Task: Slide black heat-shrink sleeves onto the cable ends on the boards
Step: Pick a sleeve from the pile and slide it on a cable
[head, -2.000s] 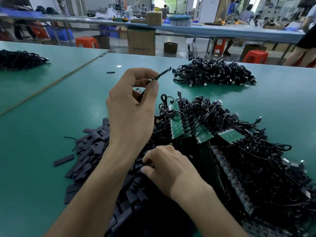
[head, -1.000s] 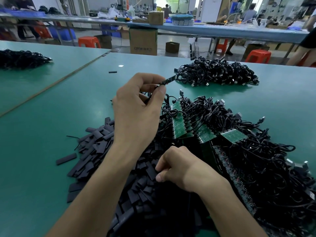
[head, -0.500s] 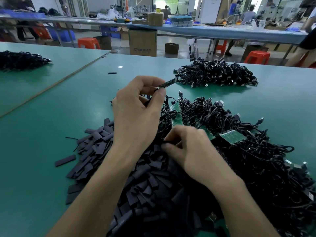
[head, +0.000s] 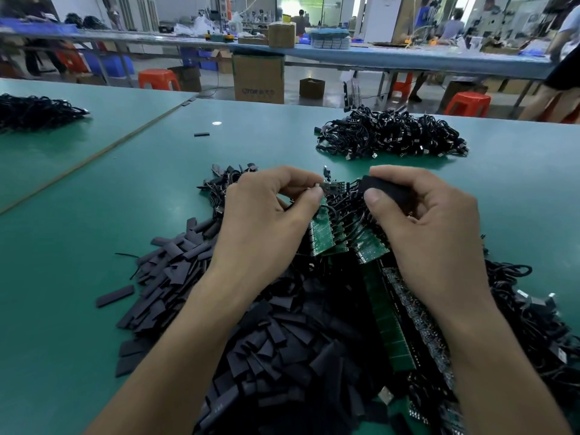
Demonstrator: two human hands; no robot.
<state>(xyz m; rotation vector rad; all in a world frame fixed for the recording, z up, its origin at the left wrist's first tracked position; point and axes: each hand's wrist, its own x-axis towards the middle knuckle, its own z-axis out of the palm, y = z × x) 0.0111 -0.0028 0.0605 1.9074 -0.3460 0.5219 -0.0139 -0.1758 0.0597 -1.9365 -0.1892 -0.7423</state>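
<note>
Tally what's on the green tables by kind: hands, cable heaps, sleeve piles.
Hands: 2
Cable heaps: 3 (two far, one near)
Sleeve piles: 1
Total: 6

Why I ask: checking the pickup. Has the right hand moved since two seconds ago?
Yes: the right hand left the sleeve pile, going forward over the green boards.
</note>
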